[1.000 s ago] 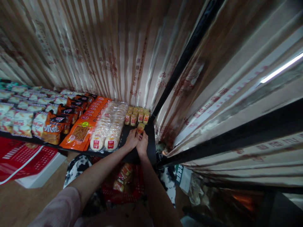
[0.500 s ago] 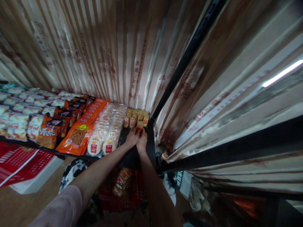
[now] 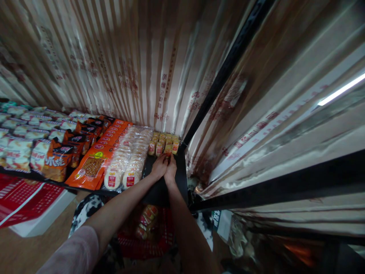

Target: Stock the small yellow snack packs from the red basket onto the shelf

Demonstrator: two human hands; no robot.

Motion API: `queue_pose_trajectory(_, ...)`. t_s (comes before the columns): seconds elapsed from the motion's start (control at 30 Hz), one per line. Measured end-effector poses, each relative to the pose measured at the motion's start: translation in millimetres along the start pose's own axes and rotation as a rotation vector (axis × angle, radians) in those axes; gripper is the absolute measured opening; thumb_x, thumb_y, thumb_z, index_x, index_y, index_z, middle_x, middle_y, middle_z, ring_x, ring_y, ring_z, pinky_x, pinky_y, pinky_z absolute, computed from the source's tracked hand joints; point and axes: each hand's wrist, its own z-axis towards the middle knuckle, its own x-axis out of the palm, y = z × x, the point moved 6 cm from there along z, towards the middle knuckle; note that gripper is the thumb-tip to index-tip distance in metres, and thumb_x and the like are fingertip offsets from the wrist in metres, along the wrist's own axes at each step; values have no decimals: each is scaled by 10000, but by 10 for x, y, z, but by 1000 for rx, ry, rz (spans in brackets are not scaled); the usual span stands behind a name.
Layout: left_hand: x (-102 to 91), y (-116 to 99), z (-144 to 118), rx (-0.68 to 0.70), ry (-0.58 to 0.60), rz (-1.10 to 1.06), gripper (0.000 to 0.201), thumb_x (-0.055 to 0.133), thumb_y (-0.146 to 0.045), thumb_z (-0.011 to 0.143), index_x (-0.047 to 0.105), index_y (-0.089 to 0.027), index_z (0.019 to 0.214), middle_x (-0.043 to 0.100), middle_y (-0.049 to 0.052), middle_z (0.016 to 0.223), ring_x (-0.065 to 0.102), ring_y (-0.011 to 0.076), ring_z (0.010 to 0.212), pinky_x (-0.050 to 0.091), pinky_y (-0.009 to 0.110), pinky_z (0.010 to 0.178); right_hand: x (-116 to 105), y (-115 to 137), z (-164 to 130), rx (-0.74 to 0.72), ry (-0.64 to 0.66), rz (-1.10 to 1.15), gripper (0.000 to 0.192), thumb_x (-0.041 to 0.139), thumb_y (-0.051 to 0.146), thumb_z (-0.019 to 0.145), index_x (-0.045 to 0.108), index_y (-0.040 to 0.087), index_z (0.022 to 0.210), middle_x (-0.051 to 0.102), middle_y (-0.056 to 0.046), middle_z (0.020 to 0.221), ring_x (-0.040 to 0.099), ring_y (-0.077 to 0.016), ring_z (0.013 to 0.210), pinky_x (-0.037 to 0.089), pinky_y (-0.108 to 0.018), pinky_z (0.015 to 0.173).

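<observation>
Both hands (image 3: 165, 169) press together on a small snack pack at the shelf (image 3: 179, 179) front. Several packs (image 3: 164, 142) already stand in rows behind; more wait in the red basket (image 3: 148, 232) below

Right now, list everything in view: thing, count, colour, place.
small snack packs: a cluster, count unclear, yellow and red, back right of shelf, at the fingertips
round cake packs: two rows, pale with red labels, left of the small packs
orange packets: one row, orange, left of the cakes
dark orange bags: one row, further left
pale bags: several rows, far left
shelf: one, black, bearing all packs
red basket: one, below the shelf, packs inside
striped curtain: beige, behind the shelf
left hand: on shelf, beside the right
right hand: touching the left
</observation>
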Motion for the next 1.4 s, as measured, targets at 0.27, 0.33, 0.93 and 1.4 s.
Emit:
queue_pose_trajectory(0.27,0,-52,-1,27,9,106,354,390,-126,853,576,-121,1153,501,92,1321,409,164,1260,278,323,1098,29,-10,0,-13,5,31,512,364,175,793,464,72,1285,538,-164,1244,499,-204,1144,362,-356,1001)
queue_pose_trajectory(0.33,4,-70,-4,35,14,130,355,382,-130,861,572,-97,1159,498,106,1322,412,164,1257,282,304,1097,39,-28,-1,-11,-2,37,508,369,166,788,474,64,1274,535,-169,1245,494,-202,1148,358,-345,1004)
queue_pose_trajectory(0.93,56,-48,52,51,53,51,399,365,-94,829,586,-171,1152,527,74,1294,433,174,1244,297,369,1095,187,-131,59,-65,6,80,431,291,180,868,515,156,1234,563,-102,1184,500,-148,1118,393,-305,973)
queue_pose_trajectory(1.4,-33,-130,-44,44,39,75,379,372,-120,838,583,-145,1152,550,75,1270,494,155,1180,342,293,1056,180,-118,-39,-33,15,100,437,326,157,842,494,134,1244,532,-118,1237,493,-159,1137,381,-307,993)
